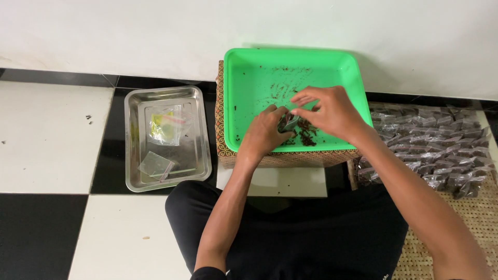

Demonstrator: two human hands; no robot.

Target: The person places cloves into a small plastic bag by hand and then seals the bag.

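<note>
A green plastic tray (pixel 249 78) rests on a patterned box (pixel 290 157) in front of me. Dark small bits (pixel 307 139) lie scattered near its front edge. My left hand (pixel 263 136) grips a small clear plastic bag (pixel 288 122) over the tray's front part. Right beside it, my right hand (pixel 328 111) pinches at the bag's top with its fingertips. The hands cover much of the bag.
A steel tray (pixel 136 155) to the left holds a few clear small bags (pixel 166 124). Several filled dark packets (pixel 430 150) lie piled on a woven mat (pixel 477 218) at the right. The floor has black and white tiles; a white wall stands behind.
</note>
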